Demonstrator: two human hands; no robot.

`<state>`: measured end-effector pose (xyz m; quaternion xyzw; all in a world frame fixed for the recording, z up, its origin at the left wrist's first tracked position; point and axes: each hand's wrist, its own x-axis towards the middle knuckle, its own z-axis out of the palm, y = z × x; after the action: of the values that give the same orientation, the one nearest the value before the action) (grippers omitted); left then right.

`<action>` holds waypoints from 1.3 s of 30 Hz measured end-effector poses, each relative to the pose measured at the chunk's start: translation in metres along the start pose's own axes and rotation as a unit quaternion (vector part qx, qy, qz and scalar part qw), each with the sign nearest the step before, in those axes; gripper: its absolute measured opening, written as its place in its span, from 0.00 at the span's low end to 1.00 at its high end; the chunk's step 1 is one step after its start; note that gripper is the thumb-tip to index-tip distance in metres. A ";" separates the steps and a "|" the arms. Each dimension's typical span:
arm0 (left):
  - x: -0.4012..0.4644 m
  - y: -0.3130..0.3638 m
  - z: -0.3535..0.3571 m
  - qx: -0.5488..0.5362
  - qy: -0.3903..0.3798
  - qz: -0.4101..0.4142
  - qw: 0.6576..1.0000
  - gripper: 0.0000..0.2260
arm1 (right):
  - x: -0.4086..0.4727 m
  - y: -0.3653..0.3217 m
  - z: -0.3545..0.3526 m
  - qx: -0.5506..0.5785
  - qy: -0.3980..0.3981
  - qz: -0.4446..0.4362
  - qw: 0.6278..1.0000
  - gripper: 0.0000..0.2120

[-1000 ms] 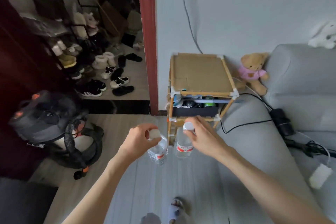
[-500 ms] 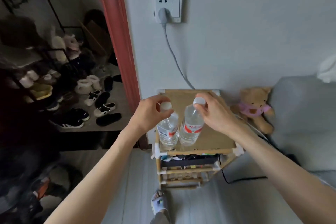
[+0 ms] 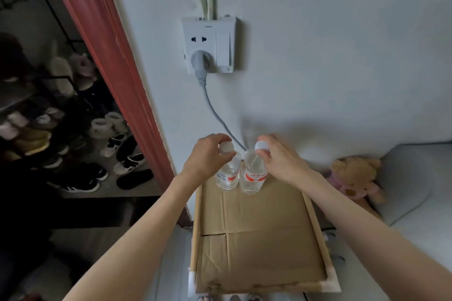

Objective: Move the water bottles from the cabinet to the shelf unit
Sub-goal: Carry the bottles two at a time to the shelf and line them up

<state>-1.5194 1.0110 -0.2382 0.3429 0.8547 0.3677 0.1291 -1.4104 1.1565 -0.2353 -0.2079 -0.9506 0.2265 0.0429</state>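
Note:
Two clear water bottles with white caps and red-and-white labels stand side by side at the far edge of the shelf unit's cardboard top (image 3: pixel 259 234), close to the wall. My left hand (image 3: pixel 208 156) grips the left bottle (image 3: pixel 227 177) around its cap and neck. My right hand (image 3: pixel 278 156) pinches the cap of the right bottle (image 3: pixel 253 176). Both bottles are upright and their bases appear to rest on the cardboard. The shelf unit has a bamboo frame with white corner joints.
A wall socket (image 3: pixel 208 46) with a grey plug and cable hangs above the bottles. A red door frame (image 3: pixel 117 76) stands to the left, with a shoe rack (image 3: pixel 73 129) behind it. A teddy bear (image 3: pixel 354 178) leans on a grey sofa (image 3: pixel 415 178) at the right.
I have stepped up to the shelf unit. Both bottles went from low in front of it up onto its top, then further back toward the wall.

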 end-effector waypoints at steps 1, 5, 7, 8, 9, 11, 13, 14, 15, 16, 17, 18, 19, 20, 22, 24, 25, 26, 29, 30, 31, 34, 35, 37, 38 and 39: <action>0.005 0.001 0.003 0.004 0.002 -0.004 1.000 0.14 | 0.007 0.004 -0.001 0.001 -0.004 -0.007 1.000 0.13; 0.024 0.008 0.016 0.010 0.027 -0.017 0.999 0.11 | 0.029 0.018 -0.004 0.009 -0.019 -0.022 1.000 0.14; 0.031 0.010 0.022 0.014 0.047 -0.030 0.998 0.10 | 0.036 0.023 -0.003 0.029 -0.017 -0.022 0.999 0.14; 0.034 0.011 0.026 0.016 0.058 -0.037 0.997 0.11 | 0.040 0.026 -0.002 0.041 -0.015 -0.020 0.999 0.14; 0.035 0.011 0.028 0.015 0.068 -0.042 0.997 0.11 | 0.042 0.028 -0.002 0.051 -0.014 -0.020 0.998 0.14; 0.036 0.011 0.033 0.007 0.079 -0.041 0.996 0.13 | 0.044 0.032 -0.002 0.067 -0.015 -0.024 0.997 0.16; 0.034 0.010 0.033 0.007 0.065 -0.032 0.997 0.16 | 0.043 0.036 -0.005 0.079 -0.025 -0.048 0.995 0.18; 0.034 0.008 0.031 0.013 0.051 -0.023 0.998 0.18 | 0.043 0.038 -0.006 0.080 -0.035 -0.068 0.994 0.20; 0.033 0.007 0.030 0.019 0.036 -0.011 0.999 0.19 | 0.042 0.040 -0.007 0.079 -0.044 -0.087 0.992 0.21; 0.033 0.006 0.028 0.021 0.024 0.001 0.999 0.19 | 0.041 0.042 -0.007 0.078 -0.052 -0.103 0.990 0.21; 0.032 0.004 0.027 0.020 0.018 0.009 1.000 0.19 | 0.041 0.042 -0.008 0.078 -0.054 -0.113 0.989 0.21; 0.031 0.003 0.026 0.015 0.016 0.014 1.000 0.19 | 0.042 0.042 -0.008 0.080 -0.051 -0.117 0.989 0.19; 0.030 0.001 0.026 0.009 0.018 0.016 1.000 0.19 | 0.043 0.042 -0.008 0.082 -0.047 -0.117 0.989 0.18; 0.029 0.000 0.027 0.005 0.024 0.015 1.000 0.19 | 0.044 0.041 -0.008 0.083 -0.042 -0.112 0.989 0.17; 0.027 0.000 0.029 0.001 0.051 0.003 0.999 0.17 | 0.046 0.040 -0.009 0.069 -0.033 -0.098 0.992 0.16; 0.026 0.000 0.031 0.000 0.087 -0.017 0.996 0.15 | 0.048 0.039 -0.008 0.043 -0.014 -0.083 0.996 0.16; 0.026 0.000 0.031 0.001 0.097 -0.022 0.995 0.14 | 0.048 0.038 -0.008 0.035 -0.006 -0.077 0.996 0.17; 0.026 0.001 0.031 0.003 0.098 -0.022 0.995 0.14 | 0.047 0.038 -0.007 0.032 -0.002 -0.075 0.997 0.17; 0.024 0.002 0.031 0.000 0.050 0.006 0.999 0.19 | 0.042 0.040 -0.008 0.040 -0.035 -0.092 0.994 0.20; 0.024 0.002 0.030 0.004 0.026 0.023 0.999 0.20 | 0.040 0.041 -0.009 0.043 -0.054 -0.101 0.992 0.20; 0.023 0.001 0.030 0.008 0.009 0.037 0.999 0.20 | 0.039 0.042 -0.010 0.046 -0.068 -0.107 0.991 0.20; 0.021 0.000 0.030 -0.008 0.033 0.029 0.999 0.17 | 0.038 0.042 -0.013 0.046 -0.056 -0.097 0.993 0.18; 0.022 0.001 0.030 -0.010 0.057 0.015 0.998 0.16 | 0.039 0.042 -0.012 0.038 -0.041 -0.090 0.994 0.16; 0.023 0.003 0.030 0.008 0.093 -0.004 0.996 0.15 | 0.041 0.040 -0.012 0.032 -0.018 -0.071 0.997 0.16; 0.024 0.004 0.031 0.014 0.098 -0.007 0.995 0.16 | 0.041 0.040 -0.011 0.035 -0.014 -0.067 0.997 0.17; 0.024 0.005 0.032 0.013 0.093 -0.007 0.996 0.17 | 0.040 0.039 -0.010 0.037 -0.017 -0.071 0.997 0.19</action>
<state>-1.5193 1.0467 -0.2559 0.3031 0.8702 0.3855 0.0470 -1.4306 1.2091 -0.2439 -0.1341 -0.9544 0.2618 0.0502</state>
